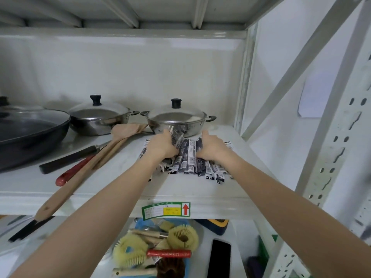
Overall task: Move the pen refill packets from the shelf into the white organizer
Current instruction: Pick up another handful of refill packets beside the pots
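A pile of dark pen refill packets [187, 157] with white barcode labels lies on the white shelf [190, 189], just in front of a steel pot. My left hand [161, 145] grips a bunch of packets at the pile's left side, lifting their far ends. My right hand [210, 146] rests on the pile's right side, its fingers curled down over packets there. Both forearms reach in from below. The white organizer is not in view.
Two lidded steel pots [176, 119] [100, 117] and a dark pan [30, 129] stand at the shelf's back. Wooden spatulas [84, 173], a knife and a red-handled tool lie to the left. Brushes [152, 249] and a black phone [218, 257] lie on the lower shelf. A shelf upright [331, 157] stands right.
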